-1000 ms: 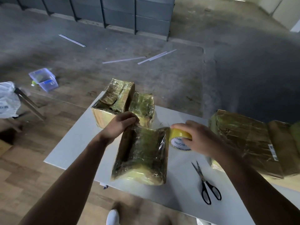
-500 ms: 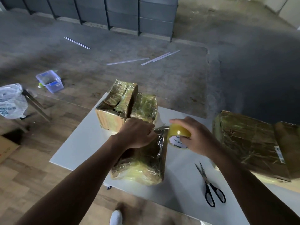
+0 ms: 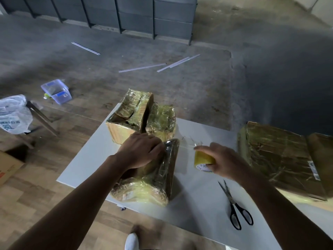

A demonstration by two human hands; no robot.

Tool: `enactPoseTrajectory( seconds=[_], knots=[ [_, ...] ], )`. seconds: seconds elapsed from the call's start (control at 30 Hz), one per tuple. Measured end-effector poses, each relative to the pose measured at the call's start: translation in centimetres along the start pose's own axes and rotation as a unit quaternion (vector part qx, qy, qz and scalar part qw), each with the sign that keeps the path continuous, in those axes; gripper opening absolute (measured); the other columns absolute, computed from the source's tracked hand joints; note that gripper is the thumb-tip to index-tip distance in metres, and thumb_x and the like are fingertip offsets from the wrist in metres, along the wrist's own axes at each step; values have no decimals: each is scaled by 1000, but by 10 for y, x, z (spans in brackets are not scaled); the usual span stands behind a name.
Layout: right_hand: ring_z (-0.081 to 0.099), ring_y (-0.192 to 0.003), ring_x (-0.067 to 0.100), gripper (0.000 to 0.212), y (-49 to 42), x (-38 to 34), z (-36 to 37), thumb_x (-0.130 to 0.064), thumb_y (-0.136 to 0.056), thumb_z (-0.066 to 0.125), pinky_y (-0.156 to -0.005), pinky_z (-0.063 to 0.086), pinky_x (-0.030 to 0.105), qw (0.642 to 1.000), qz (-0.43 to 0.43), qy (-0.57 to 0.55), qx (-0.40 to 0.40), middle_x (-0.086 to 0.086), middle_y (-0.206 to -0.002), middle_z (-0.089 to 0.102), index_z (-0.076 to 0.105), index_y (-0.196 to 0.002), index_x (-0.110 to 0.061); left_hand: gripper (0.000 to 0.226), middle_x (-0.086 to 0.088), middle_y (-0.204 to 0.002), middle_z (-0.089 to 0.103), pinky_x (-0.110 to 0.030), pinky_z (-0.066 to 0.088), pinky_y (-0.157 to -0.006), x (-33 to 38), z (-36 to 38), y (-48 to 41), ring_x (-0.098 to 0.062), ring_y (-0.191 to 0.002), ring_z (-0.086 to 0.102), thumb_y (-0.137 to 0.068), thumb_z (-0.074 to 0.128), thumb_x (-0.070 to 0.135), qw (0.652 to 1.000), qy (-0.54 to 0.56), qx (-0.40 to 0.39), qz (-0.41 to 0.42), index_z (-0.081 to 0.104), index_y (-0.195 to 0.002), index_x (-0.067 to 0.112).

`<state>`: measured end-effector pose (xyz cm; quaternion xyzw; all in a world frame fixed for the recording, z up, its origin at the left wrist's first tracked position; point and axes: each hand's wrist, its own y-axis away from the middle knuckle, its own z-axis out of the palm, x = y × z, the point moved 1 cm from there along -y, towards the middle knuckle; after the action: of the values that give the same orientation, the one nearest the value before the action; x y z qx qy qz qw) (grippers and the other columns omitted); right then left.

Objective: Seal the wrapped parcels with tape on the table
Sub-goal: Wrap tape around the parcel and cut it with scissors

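A film-wrapped cardboard parcel (image 3: pixel 153 179) lies at the near edge of the white table (image 3: pixel 198 204). My left hand (image 3: pixel 139 150) presses flat on its top, fingers over the tape end at the upper right corner. My right hand (image 3: pixel 223 160) grips a yellow tape roll (image 3: pixel 203 159) to the parcel's right. A clear strip of tape (image 3: pixel 186 146) stretches from the roll to the parcel. Two more wrapped parcels (image 3: pixel 129 116) (image 3: pixel 162 120) stand behind it.
Black-handled scissors (image 3: pixel 234 206) lie on the table near my right forearm. A large wrapped parcel (image 3: pixel 281 159) fills the table's right side. On the floor are a clear plastic box (image 3: pixel 56 92), a white bag (image 3: pixel 12 114) on a stool, a carton (image 3: pixel 7 166) and white strips (image 3: pixel 142 67).
My left hand slid from the parcel's left side onto its top and now holds the tape end down. My right hand pulled the roll away to the right, drawing out a tape strip.
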<state>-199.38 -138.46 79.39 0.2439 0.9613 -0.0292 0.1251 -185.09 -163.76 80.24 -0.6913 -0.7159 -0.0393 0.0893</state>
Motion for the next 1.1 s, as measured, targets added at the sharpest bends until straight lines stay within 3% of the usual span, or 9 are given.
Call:
enactPoseTrajectory(
  seconds=[0.17, 0.23, 0.33, 0.43, 0.57, 0.83, 0.9, 1.03, 1.1],
  knots=[
    [60, -91, 28, 70, -17, -23, 27, -31, -84, 65, -82, 45, 30, 1000, 7, 21, 13, 3, -112, 56, 32, -144, -47, 59, 5, -132, 59, -34, 35, -94, -5, -6, 1, -16, -118, 54, -93, 7, 56, 999, 24, -36, 3, 23, -148, 42],
    [60, -91, 28, 68, -21, -34, 30, -32, -87, 63, -82, 44, 30, 1000, -4, 27, 15, 5, -111, 57, 31, -146, -43, 52, 3, -140, 53, -35, 31, -100, 3, -9, 2, -18, -126, 49, -99, 21, 45, 998, 40, -43, 5, 29, -149, 34],
    [61, -90, 29, 68, -25, -46, 34, -37, -89, 61, -78, 44, 30, 998, -10, 54, 19, 7, -108, 57, 29, -148, -38, 36, -5, -125, 62, -36, 32, -100, 23, -10, -2, -21, -108, 56, -101, 33, 27, 998, 29, -48, -38, 48, -133, 20],
    [61, -85, 30, 61, -28, -51, 39, -34, -87, 63, -73, 44, 30, 999, -2, 47, 24, 8, -102, 57, 40, -144, -31, 38, -4, -97, 63, -47, 38, -99, 43, -5, -10, -17, -83, 55, -98, 31, 49, 987, 46, -59, -141, 53, -97, 17],
    [65, -73, 30, 37, -31, -63, 41, -24, -84, 68, -61, 40, 27, 998, -17, 45, 34, 10, -90, 60, 62, -119, -13, 59, -6, -106, 58, -48, 37, -96, 58, 2, -24, -25, -98, 58, -88, 39, 66, 969, -12, -58, -241, 51, -110, 13],
    [54, -73, 16, 81, -6, -48, 4, -12, -69, 77, -61, 37, 20, 988, -63, -54, 126, 0, -92, 56, 44, -140, -32, 30, 5, -72, 48, -22, 32, -54, 34, -26, 5, -9, -62, 44, -87, 50, 50, 967, 197, 56, -155, 42, -75, 23],
    [47, -75, 10, 85, -2, -48, -6, -6, -67, 74, -59, 35, 16, 976, -85, -115, 164, -2, -94, 53, 40, -141, -31, 39, 3, -67, 46, -24, 33, -54, 29, -29, 12, -10, -59, 40, -78, 46, 55, 942, 281, 117, -140, 42, -74, 16],
    [54, -79, 17, 86, -6, -43, -17, -7, -69, 75, -57, 47, 32, 963, -90, -177, 180, 2, -103, 53, 36, -140, -36, 58, -8, -72, 50, -30, 39, -59, 26, -5, 23, -12, -65, 44, -79, 45, 54, 905, 394, 107, -118, 51, -88, -2],
    [50, -77, 9, 86, -8, -45, -9, -5, -71, 77, -58, 43, 22, 974, -110, -142, 141, -4, -101, 51, 35, -139, -38, 58, -12, -77, 57, -33, 45, -64, 17, 7, 28, -14, -68, 50, -80, 45, 55, 890, 420, 101, -145, 55, -94, 0]
  ],
)
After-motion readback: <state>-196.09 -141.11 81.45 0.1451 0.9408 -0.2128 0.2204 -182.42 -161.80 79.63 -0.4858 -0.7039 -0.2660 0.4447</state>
